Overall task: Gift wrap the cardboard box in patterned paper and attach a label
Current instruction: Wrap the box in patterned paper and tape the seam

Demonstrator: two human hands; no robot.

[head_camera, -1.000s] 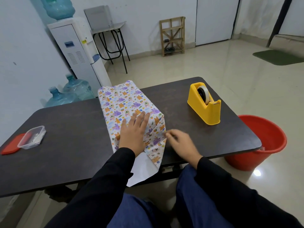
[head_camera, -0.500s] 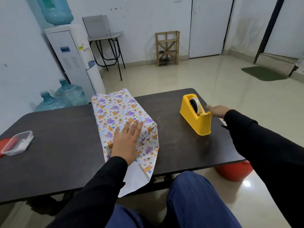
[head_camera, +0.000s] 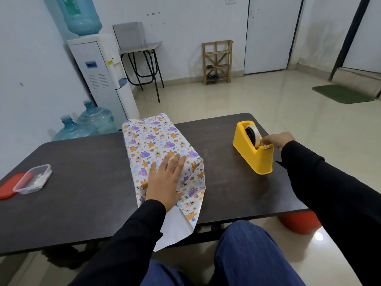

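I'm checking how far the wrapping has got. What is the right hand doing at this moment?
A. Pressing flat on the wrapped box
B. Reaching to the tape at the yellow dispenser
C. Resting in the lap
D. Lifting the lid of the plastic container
B: the right hand has its fingers at the tape roll of the yellow dispenser, while the left hand lies flat on the patterned paper over the box.

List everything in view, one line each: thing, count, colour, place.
wrapped box: 1, patterned paper, table centre
table: 1, dark brown
tape dispenser: 1, yellow, table right
plastic container: 1, clear, table left
lid: 1, red, beside container
bucket: 1, red, floor right
water dispenser: 1, white, wall
water bottles: 2, blue, floor
wooden rack: 1, wall
mat: 1, green
left hand: flat on box
right hand: fingers at tape
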